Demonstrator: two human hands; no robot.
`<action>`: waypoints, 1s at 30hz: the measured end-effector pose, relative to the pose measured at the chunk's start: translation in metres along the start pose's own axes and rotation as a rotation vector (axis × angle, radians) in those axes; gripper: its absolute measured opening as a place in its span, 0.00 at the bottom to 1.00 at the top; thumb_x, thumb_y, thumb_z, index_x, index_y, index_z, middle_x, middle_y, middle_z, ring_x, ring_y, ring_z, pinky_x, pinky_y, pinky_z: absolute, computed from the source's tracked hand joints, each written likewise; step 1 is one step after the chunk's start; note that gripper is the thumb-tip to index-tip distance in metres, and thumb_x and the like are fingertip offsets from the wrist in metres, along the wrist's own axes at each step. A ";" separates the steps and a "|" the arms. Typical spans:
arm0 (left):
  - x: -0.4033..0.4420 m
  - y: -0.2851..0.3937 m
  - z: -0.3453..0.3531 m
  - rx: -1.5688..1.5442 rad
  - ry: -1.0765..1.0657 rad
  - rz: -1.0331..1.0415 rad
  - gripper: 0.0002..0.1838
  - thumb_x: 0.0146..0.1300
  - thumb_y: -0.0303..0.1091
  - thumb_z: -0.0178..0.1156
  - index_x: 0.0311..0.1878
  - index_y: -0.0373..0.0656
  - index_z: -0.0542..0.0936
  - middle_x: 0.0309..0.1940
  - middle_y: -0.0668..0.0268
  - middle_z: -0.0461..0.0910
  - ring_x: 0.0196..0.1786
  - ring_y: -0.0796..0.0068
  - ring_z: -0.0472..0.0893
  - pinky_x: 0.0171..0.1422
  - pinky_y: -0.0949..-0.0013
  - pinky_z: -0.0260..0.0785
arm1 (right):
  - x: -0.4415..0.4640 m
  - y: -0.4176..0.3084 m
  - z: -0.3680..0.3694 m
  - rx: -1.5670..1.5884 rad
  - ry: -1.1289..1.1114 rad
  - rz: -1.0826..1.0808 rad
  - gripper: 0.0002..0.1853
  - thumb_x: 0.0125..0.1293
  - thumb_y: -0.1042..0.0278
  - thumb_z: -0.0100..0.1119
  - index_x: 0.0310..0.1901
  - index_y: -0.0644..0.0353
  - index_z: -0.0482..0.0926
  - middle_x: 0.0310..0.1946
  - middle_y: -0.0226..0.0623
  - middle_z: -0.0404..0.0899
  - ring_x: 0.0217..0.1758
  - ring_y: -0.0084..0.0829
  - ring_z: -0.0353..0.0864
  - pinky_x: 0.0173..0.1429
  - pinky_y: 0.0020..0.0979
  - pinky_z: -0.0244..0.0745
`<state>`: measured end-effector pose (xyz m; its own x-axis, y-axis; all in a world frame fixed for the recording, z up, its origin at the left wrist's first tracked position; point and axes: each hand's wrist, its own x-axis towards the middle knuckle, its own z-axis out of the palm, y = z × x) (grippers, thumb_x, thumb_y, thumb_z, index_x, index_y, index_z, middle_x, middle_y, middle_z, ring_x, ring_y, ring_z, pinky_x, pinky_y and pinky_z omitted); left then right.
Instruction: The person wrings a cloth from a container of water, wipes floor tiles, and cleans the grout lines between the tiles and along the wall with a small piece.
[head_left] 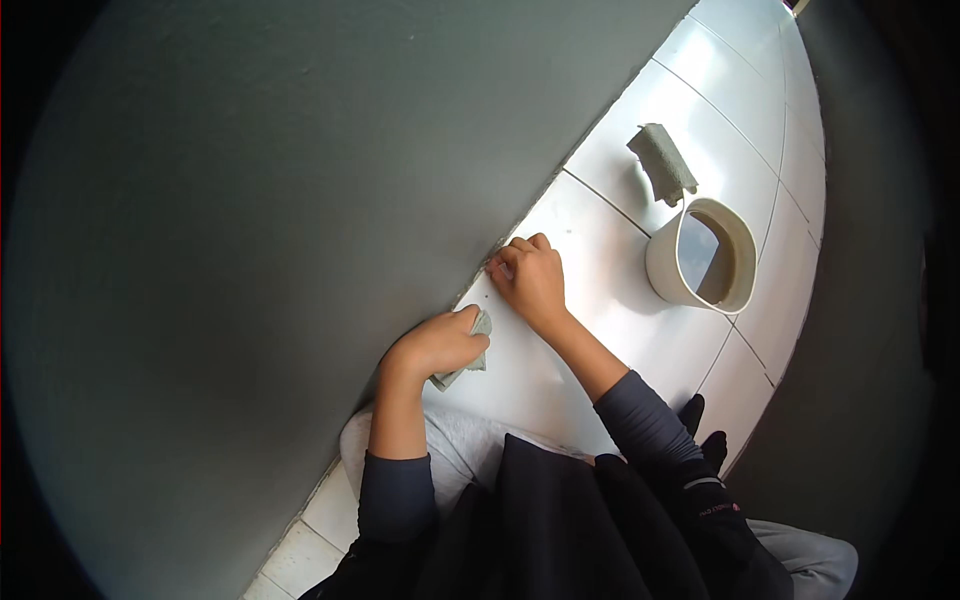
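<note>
My left hand (440, 343) is closed around a folded grey-green sheet (472, 358), whose exact material I cannot make out. It is low beside the grey wall (250, 250), close to where the wall meets the white tiles. Farther along the same joint, my right hand (532, 281) has its fingers curled and pinched at the wall's foot. Whatever it may hold there is hidden or too small to name. Small dark specks lie on the tile between the two hands.
To the right stands a white bucket (664, 262) with murky water in it. A curled grey-green piece (662, 165) lies on the tiled floor (600, 240) just behind it. My legs (800, 558) are folded on the floor, and a second dark grey surface (850, 400) borders the tiles at right.
</note>
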<state>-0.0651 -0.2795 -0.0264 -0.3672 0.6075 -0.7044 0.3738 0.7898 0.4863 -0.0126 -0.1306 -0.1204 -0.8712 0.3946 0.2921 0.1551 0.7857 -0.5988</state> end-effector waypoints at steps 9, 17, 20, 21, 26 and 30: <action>-0.002 0.005 -0.003 -0.014 -0.011 -0.015 0.19 0.58 0.39 0.50 0.48 0.33 0.71 0.39 0.45 0.79 0.39 0.55 0.79 0.46 0.60 0.70 | -0.001 -0.007 0.000 0.001 0.003 0.045 0.02 0.49 0.71 0.63 0.25 0.58 0.81 0.26 0.29 0.78 0.37 0.36 0.72 0.34 0.36 0.65; 0.002 -0.001 0.001 -0.049 0.013 0.006 0.20 0.58 0.38 0.51 0.49 0.33 0.71 0.39 0.46 0.79 0.40 0.55 0.80 0.47 0.60 0.70 | 0.030 0.029 -0.013 -0.086 0.179 0.170 0.02 0.51 0.70 0.63 0.24 0.56 0.82 0.26 0.29 0.78 0.36 0.35 0.72 0.36 0.36 0.66; 0.000 0.000 0.000 0.011 0.001 0.004 0.20 0.58 0.38 0.51 0.49 0.33 0.71 0.40 0.46 0.80 0.41 0.55 0.80 0.47 0.60 0.70 | 0.014 0.018 -0.012 -0.065 0.047 0.021 0.02 0.49 0.69 0.64 0.23 0.55 0.81 0.26 0.27 0.78 0.36 0.34 0.72 0.35 0.35 0.67; 0.000 -0.001 0.001 -0.027 0.008 0.019 0.21 0.58 0.39 0.50 0.49 0.31 0.71 0.41 0.43 0.79 0.42 0.52 0.80 0.49 0.58 0.70 | 0.012 0.017 -0.017 -0.066 0.012 -0.002 0.02 0.50 0.69 0.64 0.23 0.54 0.81 0.26 0.27 0.78 0.37 0.34 0.72 0.35 0.35 0.66; -0.002 0.002 -0.001 -0.057 0.004 0.013 0.22 0.57 0.39 0.49 0.49 0.29 0.71 0.42 0.41 0.78 0.44 0.48 0.79 0.51 0.57 0.70 | 0.048 0.047 -0.026 -0.130 0.132 0.205 0.03 0.52 0.69 0.62 0.25 0.56 0.82 0.27 0.28 0.78 0.38 0.35 0.71 0.37 0.37 0.66; -0.003 0.005 -0.003 -0.018 0.000 0.008 0.22 0.57 0.39 0.49 0.48 0.29 0.71 0.42 0.41 0.78 0.44 0.48 0.79 0.51 0.57 0.70 | 0.019 0.022 -0.012 -0.040 0.073 0.099 0.02 0.51 0.70 0.63 0.24 0.57 0.81 0.27 0.28 0.78 0.36 0.35 0.72 0.36 0.35 0.67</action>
<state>-0.0647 -0.2769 -0.0203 -0.3644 0.6135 -0.7005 0.3610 0.7865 0.5010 -0.0202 -0.0995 -0.1188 -0.8145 0.5039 0.2875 0.2587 0.7590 -0.5975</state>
